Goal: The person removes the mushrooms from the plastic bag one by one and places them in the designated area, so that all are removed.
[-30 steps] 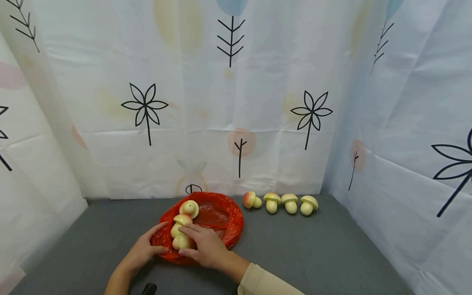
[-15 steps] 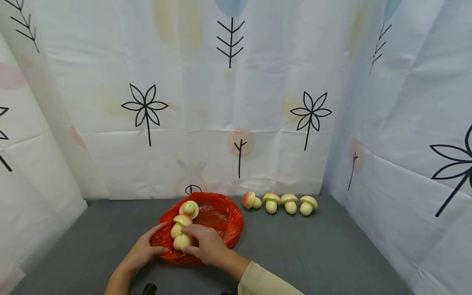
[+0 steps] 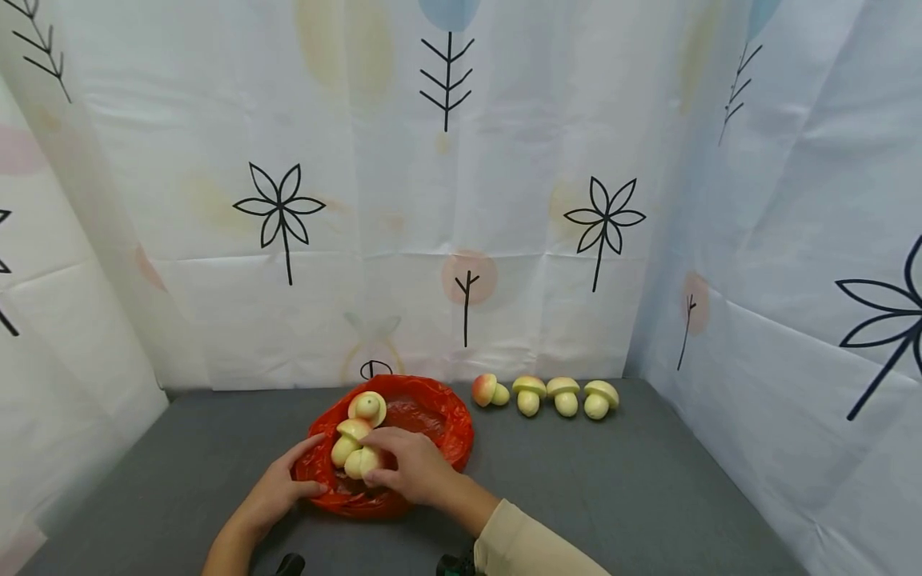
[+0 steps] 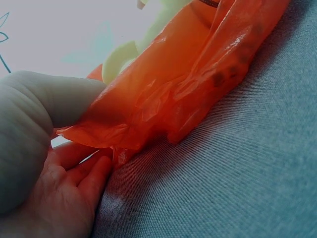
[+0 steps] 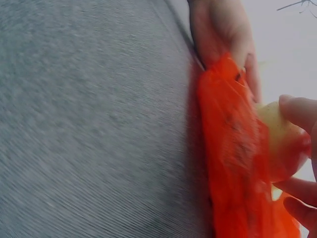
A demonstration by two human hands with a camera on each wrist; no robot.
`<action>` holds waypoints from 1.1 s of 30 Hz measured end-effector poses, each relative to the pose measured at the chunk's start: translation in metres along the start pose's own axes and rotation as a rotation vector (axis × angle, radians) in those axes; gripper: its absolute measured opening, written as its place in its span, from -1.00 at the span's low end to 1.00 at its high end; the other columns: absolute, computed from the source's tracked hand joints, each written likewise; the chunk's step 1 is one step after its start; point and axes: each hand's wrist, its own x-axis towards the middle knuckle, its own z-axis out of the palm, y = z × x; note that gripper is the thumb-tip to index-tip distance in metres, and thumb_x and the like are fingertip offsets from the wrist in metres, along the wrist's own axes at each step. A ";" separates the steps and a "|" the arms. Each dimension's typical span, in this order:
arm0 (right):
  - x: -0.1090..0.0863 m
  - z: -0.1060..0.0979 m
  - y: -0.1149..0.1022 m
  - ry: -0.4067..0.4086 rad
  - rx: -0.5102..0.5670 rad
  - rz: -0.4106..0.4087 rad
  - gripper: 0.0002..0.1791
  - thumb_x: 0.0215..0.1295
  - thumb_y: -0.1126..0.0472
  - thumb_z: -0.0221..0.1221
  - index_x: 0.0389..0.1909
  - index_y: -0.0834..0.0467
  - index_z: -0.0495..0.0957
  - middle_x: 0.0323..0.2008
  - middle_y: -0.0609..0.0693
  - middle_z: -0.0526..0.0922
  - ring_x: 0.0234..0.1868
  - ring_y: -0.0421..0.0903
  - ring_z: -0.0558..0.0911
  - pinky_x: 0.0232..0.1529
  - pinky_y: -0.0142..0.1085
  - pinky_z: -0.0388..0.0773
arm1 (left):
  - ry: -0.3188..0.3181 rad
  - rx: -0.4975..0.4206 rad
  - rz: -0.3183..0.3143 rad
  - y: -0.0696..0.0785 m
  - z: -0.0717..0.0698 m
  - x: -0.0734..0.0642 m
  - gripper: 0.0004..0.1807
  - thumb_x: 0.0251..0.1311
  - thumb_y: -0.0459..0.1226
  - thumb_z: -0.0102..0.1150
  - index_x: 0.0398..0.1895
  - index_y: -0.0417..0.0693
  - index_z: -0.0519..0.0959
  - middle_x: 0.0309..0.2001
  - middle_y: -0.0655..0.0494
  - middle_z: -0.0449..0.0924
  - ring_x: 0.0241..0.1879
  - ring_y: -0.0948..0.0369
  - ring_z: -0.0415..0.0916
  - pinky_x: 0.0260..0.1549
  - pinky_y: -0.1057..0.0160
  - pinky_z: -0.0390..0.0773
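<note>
A red plastic bag [image 3: 461, 436] lies spread open on the table. At its left rim my left hand [image 3: 270, 490] grips the film; the left wrist view has the thumb [image 4: 74, 96] on one side of it and the fingers underneath. Inside the bag my right hand [image 3: 421, 472] pinches a toy mushroom [image 3: 360, 462] between thumb and fingers. The right wrist view shows its yellow and red surface [image 5: 282, 144]. Two more toy mushrooms, one at the back [image 3: 367, 406] and one in the middle [image 3: 349, 444], lie along the bag's left side.
To the right of the bag stands a row of several toy mushrooms [image 3: 529, 396] near the table's back edge. The grey table [image 3: 612, 496] is bordered by a patterned white curtain [image 3: 403, 304] at the back and sides.
My right hand has closed on the nearest mushroom and shifted it slightly right and toward the back inside the bag. The left hand stays at the rim.
</note>
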 end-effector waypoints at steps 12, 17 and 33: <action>0.005 -0.028 0.015 -0.010 0.006 -0.014 -0.47 0.23 -0.01 0.30 0.21 0.01 0.51 0.19 -0.14 0.53 0.26 -0.22 0.42 0.23 -0.32 0.32 | -0.009 -0.019 -0.004 0.002 0.000 0.000 -0.05 0.00 -0.39 0.36 0.50 -0.11 0.11 0.45 -0.40 -0.12 0.36 -0.30 -0.01 0.13 -0.09 0.35; 0.006 -0.039 0.021 -0.010 -0.014 0.007 -0.46 0.26 -0.02 0.27 0.25 0.02 0.49 0.23 -0.09 0.50 0.27 -0.20 0.42 0.23 -0.30 0.34 | -0.006 -0.012 -0.013 0.003 0.000 0.000 -0.05 0.00 -0.38 0.37 0.49 -0.11 0.12 0.45 -0.41 -0.12 0.37 -0.31 -0.05 0.17 -0.14 0.29; 0.003 -0.077 0.046 0.135 -0.053 0.062 -0.44 0.23 0.02 0.31 0.25 0.05 0.50 0.22 -0.03 0.51 0.19 -0.08 0.50 0.12 -0.20 0.46 | -0.001 -0.011 -0.038 0.004 0.000 0.000 -0.01 -0.02 -0.40 0.35 0.51 -0.12 0.07 0.45 -0.41 -0.15 0.38 -0.31 -0.10 0.22 -0.24 0.16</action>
